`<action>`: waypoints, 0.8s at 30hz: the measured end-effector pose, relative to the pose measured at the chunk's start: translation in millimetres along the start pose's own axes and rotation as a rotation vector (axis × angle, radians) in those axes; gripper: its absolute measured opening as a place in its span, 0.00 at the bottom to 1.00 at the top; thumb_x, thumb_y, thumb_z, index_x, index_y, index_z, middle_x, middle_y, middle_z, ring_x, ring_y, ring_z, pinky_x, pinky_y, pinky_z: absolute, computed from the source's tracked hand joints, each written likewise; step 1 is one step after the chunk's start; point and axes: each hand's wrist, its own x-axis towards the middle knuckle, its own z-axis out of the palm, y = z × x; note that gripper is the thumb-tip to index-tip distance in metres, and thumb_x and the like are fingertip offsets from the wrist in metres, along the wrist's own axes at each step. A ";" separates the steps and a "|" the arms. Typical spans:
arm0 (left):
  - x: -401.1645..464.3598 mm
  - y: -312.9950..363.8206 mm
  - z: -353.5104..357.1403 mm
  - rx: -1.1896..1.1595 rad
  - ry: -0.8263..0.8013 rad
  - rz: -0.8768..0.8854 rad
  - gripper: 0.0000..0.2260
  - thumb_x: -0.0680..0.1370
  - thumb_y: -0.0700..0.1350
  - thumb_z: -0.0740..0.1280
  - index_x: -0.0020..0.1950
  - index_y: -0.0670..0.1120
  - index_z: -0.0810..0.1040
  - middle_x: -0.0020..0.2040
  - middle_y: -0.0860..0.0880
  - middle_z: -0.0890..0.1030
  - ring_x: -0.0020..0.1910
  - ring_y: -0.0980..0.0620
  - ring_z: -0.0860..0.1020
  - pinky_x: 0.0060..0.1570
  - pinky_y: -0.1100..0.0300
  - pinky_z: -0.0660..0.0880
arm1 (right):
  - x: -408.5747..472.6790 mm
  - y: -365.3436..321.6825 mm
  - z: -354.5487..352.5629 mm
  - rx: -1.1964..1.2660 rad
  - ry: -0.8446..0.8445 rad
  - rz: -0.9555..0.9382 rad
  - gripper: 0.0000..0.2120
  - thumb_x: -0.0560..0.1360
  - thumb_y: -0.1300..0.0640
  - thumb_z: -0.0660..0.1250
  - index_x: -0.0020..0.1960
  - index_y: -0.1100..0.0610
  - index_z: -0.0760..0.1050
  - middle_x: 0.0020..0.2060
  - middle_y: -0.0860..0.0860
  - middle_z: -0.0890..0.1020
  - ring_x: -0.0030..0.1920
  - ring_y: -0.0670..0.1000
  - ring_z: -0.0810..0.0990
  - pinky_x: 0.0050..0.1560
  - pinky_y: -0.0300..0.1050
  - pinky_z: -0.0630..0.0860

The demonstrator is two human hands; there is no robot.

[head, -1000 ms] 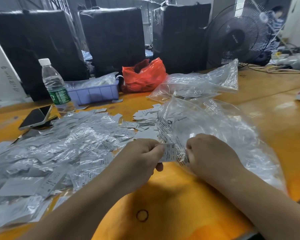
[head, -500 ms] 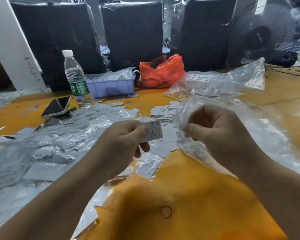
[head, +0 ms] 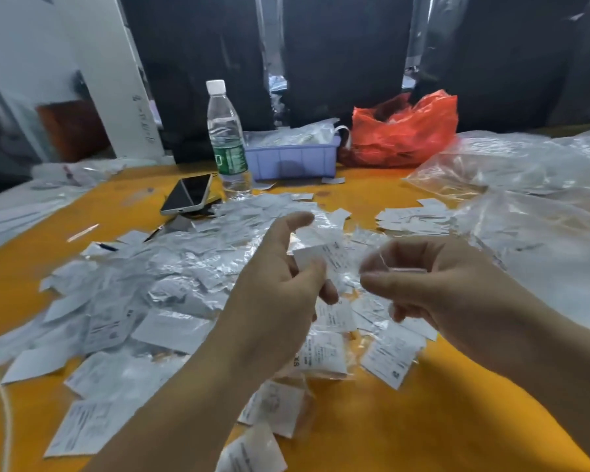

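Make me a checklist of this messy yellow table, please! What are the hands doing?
Surface: yellow table, mostly covered on the left.
Job's things: pile of small packets; one white slip held above it.
Clutter: water bottle, phone, purple bin, red bag, clear bags.
Hands: left hand pinches the white slip; right hand has curled fingers, and what it holds is too blurred to tell.
Cables: white cord at the left edge.
Surroundings: black wrapped blocks and a white board behind the table.
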 end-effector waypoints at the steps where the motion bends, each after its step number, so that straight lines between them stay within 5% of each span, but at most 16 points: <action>1: -1.0 1.2 1.2 0.021 -0.005 0.006 0.16 0.81 0.43 0.61 0.61 0.65 0.71 0.34 0.51 0.82 0.28 0.49 0.70 0.28 0.55 0.69 | -1.2 2.1 0.1 -0.052 -0.011 -0.016 0.06 0.62 0.52 0.76 0.38 0.53 0.83 0.32 0.47 0.81 0.32 0.42 0.77 0.34 0.38 0.76; 5: -5.4 6.2 6.1 0.141 -0.065 0.045 0.10 0.73 0.48 0.60 0.42 0.56 0.81 0.33 0.53 0.80 0.30 0.48 0.74 0.28 0.51 0.71 | -3.0 4.8 3.3 -0.130 -0.020 -0.089 0.04 0.69 0.59 0.74 0.37 0.56 0.81 0.33 0.56 0.80 0.32 0.48 0.78 0.35 0.42 0.78; 10: -9.8 7.7 9.6 0.271 -0.122 0.065 0.16 0.73 0.64 0.62 0.40 0.54 0.81 0.35 0.54 0.80 0.34 0.58 0.77 0.32 0.62 0.73 | -6.9 6.7 7.6 -0.265 -0.006 -0.152 0.06 0.70 0.55 0.71 0.38 0.57 0.78 0.32 0.54 0.79 0.30 0.46 0.76 0.34 0.45 0.75; 15: -8.0 6.3 11.9 0.323 -0.078 0.059 0.09 0.76 0.55 0.68 0.38 0.54 0.82 0.32 0.58 0.80 0.31 0.62 0.76 0.32 0.70 0.70 | -7.1 10.1 11.0 -0.354 0.017 -0.180 0.04 0.71 0.58 0.69 0.40 0.54 0.75 0.35 0.55 0.79 0.34 0.53 0.75 0.39 0.58 0.75; 24: -8.2 6.9 8.7 0.374 -0.015 0.066 0.08 0.76 0.53 0.68 0.37 0.54 0.80 0.31 0.57 0.79 0.31 0.60 0.76 0.29 0.67 0.70 | -7.1 10.8 7.9 -0.310 -0.054 -0.156 0.06 0.71 0.52 0.74 0.45 0.50 0.78 0.34 0.49 0.79 0.33 0.45 0.78 0.38 0.47 0.76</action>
